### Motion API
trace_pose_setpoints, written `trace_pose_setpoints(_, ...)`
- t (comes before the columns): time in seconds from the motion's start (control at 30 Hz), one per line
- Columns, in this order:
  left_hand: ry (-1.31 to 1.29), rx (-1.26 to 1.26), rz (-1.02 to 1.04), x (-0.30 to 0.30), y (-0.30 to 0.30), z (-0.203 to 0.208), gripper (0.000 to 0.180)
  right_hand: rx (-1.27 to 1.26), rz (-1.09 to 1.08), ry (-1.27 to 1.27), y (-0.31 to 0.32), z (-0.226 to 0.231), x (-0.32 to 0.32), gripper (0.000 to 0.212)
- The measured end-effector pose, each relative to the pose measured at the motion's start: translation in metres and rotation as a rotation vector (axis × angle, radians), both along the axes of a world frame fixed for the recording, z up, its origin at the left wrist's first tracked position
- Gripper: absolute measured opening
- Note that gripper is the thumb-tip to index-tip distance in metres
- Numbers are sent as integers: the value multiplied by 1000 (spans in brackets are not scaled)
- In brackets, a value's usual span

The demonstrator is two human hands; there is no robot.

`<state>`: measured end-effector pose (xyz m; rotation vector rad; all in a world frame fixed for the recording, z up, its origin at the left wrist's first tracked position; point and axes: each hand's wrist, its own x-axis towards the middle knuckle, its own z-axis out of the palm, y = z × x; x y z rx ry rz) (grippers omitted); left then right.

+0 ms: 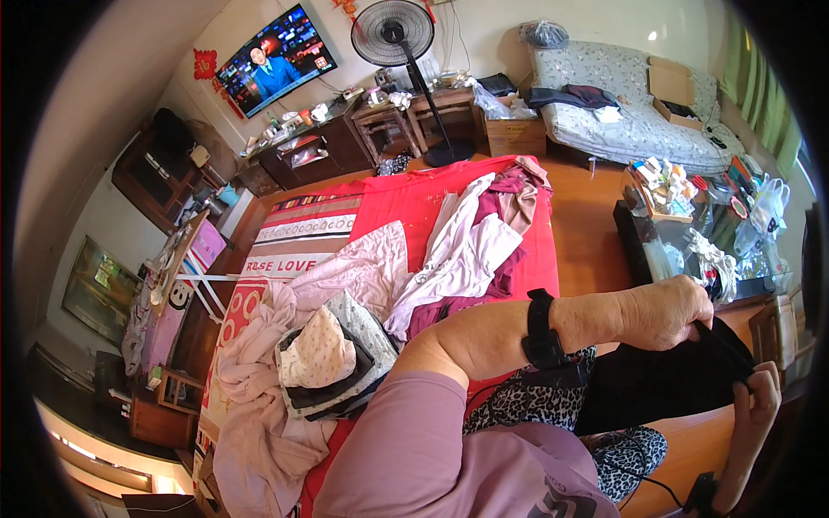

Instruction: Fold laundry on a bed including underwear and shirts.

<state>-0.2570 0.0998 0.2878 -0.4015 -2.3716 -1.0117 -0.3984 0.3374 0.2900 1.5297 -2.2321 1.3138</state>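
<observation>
My left hand [667, 312] reaches out to the right on a pink-sleeved arm with a black band at the wrist, and its fingers pinch the top edge of a black garment [643, 388]. My right hand [753, 404] comes up from the lower right corner and grips the same garment's right edge. The black garment hangs stretched between both hands, over a leopard-print cloth [528, 404] near my lap. To the left, a small stack of folded clothes [332, 358] with a dotted cream piece on top lies on the red bed [406, 194].
Loose pink, white and maroon clothes [471, 250] are strewn over the bed. A cluttered dark glass table [639, 246] stands to the right on the wooden floor. Farther back are a floral sofa [622, 112], a standing fan [393, 34], a cardboard box [515, 136] and a wall television [275, 59].
</observation>
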Motion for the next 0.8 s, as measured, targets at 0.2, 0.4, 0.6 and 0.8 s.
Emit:
trace_pose_setpoints(0.2,-18,9,37,3,-3,0,12,125,29,259,6,2,-19,32)
trace_pose_setpoints(0.4,28,90,22,4,-2,3,13,-12,3,24,7,-5,-30,33)
trace_pose_setpoints(0.6,53,97,55,4,-2,9,12,-22,134,-116,16,-5,-46,19)
trace_pose_setpoints(0.8,60,59,92,1,-3,1,13,158,25,225,-4,14,-28,44)
